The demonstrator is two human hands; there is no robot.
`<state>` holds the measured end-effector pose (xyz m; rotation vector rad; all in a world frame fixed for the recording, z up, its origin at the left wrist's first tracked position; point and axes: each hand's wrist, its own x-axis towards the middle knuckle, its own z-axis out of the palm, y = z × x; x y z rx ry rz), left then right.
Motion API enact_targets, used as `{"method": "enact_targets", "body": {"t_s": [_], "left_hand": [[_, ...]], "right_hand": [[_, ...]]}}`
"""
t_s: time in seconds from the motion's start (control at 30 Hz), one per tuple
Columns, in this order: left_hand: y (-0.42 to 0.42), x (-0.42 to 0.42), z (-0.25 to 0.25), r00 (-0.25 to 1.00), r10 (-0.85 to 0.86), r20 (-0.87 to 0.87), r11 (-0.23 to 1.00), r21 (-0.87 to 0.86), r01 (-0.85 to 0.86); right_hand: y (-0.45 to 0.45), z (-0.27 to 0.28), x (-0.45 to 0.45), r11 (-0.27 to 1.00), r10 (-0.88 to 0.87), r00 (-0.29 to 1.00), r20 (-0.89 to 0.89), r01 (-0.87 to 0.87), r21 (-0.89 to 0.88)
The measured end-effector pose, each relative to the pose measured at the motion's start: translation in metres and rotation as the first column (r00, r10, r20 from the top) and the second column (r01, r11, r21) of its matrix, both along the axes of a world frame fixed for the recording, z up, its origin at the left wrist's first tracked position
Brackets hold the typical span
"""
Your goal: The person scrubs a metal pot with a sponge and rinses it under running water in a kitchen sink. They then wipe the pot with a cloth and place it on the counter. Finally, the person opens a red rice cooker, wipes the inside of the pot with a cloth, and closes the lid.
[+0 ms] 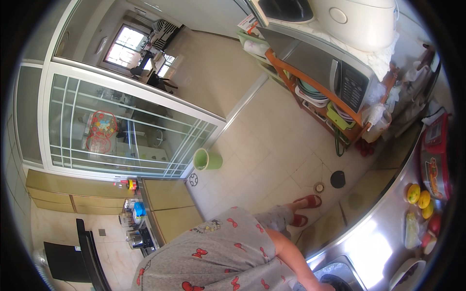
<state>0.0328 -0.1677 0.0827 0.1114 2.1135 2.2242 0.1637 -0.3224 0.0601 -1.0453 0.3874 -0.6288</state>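
Observation:
My left forearm reaches down over a stainless steel sink [333,267] at the bottom edge. Only the start of my left hand [323,286] shows there, beside a dark rounded thing [336,280] in the sink; its fingers are cut off, so its grip cannot be told. My right hand is out of view. Right of the sink, on the steel counter [367,251], are a white bowl [407,274] with dark contents, a plastic-wrapped pale green item [412,230], several yellow fruits [414,193] and reddish produce [434,223].
A red-and-silver appliance [435,160] stands farther along the counter. A wooden rack [296,91] holds a microwave [320,65], plates and a green cutting board [338,117]. On the tiled floor are a green bin [209,159], a dark round object [338,179] and a drain [319,187]. A glass sliding door [127,127] is at left.

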Motion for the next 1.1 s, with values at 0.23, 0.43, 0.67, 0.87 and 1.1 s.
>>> {"method": "enact_targets", "body": {"t_s": [0.23,0.43,0.67,0.87,1.1], "left_hand": [[0.036,-0.004,-0.051,0.975,0.196,0.103,0.979,-0.077,-0.189],[-0.034,0.009,0.021,0.957,0.087,0.276,0.976,0.167,-0.137],[-0.015,-0.004,0.0,0.974,0.079,0.213,0.942,0.304,-0.143],[-0.007,0.022,0.039,0.92,-0.12,0.374,0.884,0.462,-0.073],[0.005,0.009,0.039,0.914,-0.008,0.406,0.912,0.378,-0.16]], "right_hand": [[0.022,0.023,0.008,0.933,-0.327,0.934,-0.144,0.343,0.106],[0.193,0.046,-0.052,-0.59,-0.509,-0.448,-0.735,0.803,-0.082],[0.298,0.055,-0.075,-0.89,-0.172,-0.882,-0.439,0.33,-0.315],[0.327,0.081,-0.126,-0.79,-0.256,-0.902,-0.348,0.402,-0.463],[0.324,0.064,-0.024,-0.786,-0.214,-0.842,-0.495,0.45,-0.424]]}}
